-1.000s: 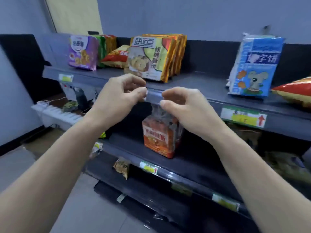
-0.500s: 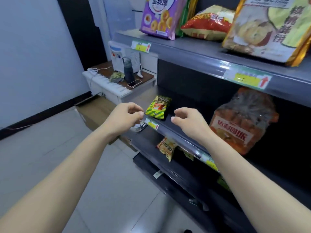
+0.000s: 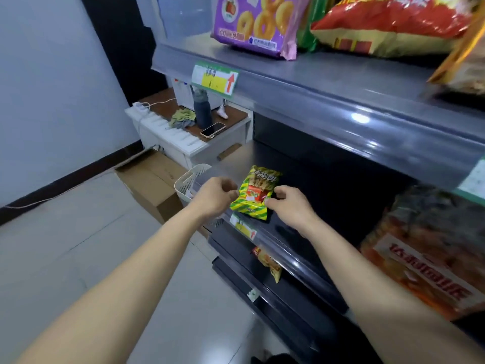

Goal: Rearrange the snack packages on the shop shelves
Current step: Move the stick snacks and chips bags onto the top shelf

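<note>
Left hand and right hand pinch opposite edges of a small yellow-green striped snack packet on the shop shelf.

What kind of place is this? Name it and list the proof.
Most likely a small shop's snack aisle. Tiered dark shelves carry price tags on their front rails, and sealed snack bags sit on them: a purple ring-biscuit bag up top, a green-yellow striped packet below.

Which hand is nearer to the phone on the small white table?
Left. The left hand is at the green-yellow snack bag's left edge, on the side toward the phone; the right hand is at its right edge, farther away.
</note>
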A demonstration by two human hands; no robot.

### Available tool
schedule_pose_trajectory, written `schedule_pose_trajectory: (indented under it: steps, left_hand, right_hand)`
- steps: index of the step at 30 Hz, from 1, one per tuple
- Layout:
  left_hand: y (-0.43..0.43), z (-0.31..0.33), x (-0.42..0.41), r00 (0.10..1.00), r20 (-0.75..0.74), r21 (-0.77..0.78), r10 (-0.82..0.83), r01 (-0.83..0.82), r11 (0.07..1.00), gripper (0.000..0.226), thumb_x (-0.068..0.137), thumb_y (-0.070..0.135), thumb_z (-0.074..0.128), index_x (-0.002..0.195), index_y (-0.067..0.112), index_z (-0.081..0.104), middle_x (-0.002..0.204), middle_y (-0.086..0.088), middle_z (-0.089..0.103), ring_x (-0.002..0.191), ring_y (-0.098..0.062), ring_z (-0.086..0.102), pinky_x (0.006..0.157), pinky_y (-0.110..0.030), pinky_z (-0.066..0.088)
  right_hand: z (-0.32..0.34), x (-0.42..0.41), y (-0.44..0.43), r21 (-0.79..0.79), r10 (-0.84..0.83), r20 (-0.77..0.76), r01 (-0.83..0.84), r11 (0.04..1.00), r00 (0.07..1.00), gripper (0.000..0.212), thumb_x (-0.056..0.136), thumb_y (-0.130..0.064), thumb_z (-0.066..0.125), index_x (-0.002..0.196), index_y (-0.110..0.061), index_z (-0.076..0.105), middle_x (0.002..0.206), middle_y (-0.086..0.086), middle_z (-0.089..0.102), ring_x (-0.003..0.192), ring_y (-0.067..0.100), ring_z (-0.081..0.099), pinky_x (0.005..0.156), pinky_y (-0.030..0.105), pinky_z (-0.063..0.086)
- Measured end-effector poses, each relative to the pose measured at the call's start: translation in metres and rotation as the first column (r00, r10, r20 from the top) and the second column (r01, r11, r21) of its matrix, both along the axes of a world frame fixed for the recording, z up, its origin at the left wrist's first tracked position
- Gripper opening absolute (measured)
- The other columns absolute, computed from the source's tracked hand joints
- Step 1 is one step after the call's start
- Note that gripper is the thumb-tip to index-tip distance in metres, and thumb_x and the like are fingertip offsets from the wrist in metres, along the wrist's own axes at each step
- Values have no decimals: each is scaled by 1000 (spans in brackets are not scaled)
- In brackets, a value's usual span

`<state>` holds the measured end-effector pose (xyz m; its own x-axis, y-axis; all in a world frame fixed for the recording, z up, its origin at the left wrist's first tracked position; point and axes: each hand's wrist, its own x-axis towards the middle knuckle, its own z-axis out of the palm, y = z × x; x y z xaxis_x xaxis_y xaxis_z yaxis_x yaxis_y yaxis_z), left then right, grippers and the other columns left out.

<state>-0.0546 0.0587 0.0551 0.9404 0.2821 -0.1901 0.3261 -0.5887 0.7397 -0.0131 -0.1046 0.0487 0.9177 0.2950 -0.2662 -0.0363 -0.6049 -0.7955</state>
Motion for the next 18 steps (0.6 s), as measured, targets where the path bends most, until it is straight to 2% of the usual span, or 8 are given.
schedule_pose_trajectory:
  steps: [3, 7, 10, 12, 13, 15, 18]
  left_hand:
    - [5, -16, 35, 999, -53, 16, -10, 10, 1000, 32, 93, 16, 56, 121, 0, 58, 120, -15, 62, 110, -28, 58, 90, -29, 43]
    - [6, -36, 70, 989, -145, -41, -27, 21, 999, 46, 93, 17, 56, 134, -2, 45, 134, -16, 52, 119, -27, 52, 99, -31, 43]
    - [5, -49, 85, 977, -212, -159, -23, -11, 987, 35, 91, 12, 59, 122, -4, 55, 108, -12, 60, 95, -20, 55, 79, -28, 48]
    - [7, -55, 88, 975, -222, -255, -1, -57, 965, 27, 89, 7, 61, 112, -7, 61, 100, -12, 64, 89, -21, 58, 85, -35, 52]
    - [9, -56, 87, 976, -218, -279, 20, -82, 957, 23, 88, 4, 61, 108, -7, 62, 97, -14, 65, 87, -23, 60, 87, -38, 52]
    - [13, -55, 82, 979, -195, -296, 52, -110, 949, 14, 86, 1, 62, 100, -2, 62, 91, -15, 64, 83, -23, 59, 78, -36, 51]
    - [22, -44, 71, 986, -140, -315, 89, -130, 940, 25, 85, 1, 63, 109, -2, 60, 94, -14, 62, 85, -23, 59, 77, -32, 49]
  right_hand:
    - [-12, 24, 11, 6, -64, -86, 65, 998, 994, 45, 92, -14, 58, 133, 0, 47, 136, 14, 52, 124, 26, 49, 96, 30, 39]
    - [-26, 44, 26, 62, -142, -265, 164, 984, 954, 46, 93, -16, 56, 136, -2, 43, 134, 12, 52, 123, 27, 49, 92, 27, 38]
    - [-41, 54, 36, 199, -200, -478, 328, 924, 855, 37, 92, -18, 58, 127, -6, 52, 128, 13, 60, 116, 28, 57, 104, 36, 40]
    - [-45, 54, 42, 266, -228, -559, 433, 861, 797, 27, 93, -12, 56, 118, -6, 57, 115, 12, 65, 97, 21, 62, 106, 38, 42]
    - [-45, 53, 44, 289, -234, -572, 460, 840, 786, 20, 93, -10, 56, 112, -7, 59, 105, 11, 67, 88, 18, 62, 105, 39, 43]
    - [-43, 47, 49, 327, -234, -585, 490, 808, 777, 11, 93, -7, 55, 103, -8, 59, 91, 9, 66, 78, 17, 62, 101, 40, 46]
    - [-33, 33, 59, 375, -251, -572, 521, 767, 781, 5, 92, -4, 55, 94, -6, 59, 83, 10, 64, 75, 20, 63, 94, 44, 51]
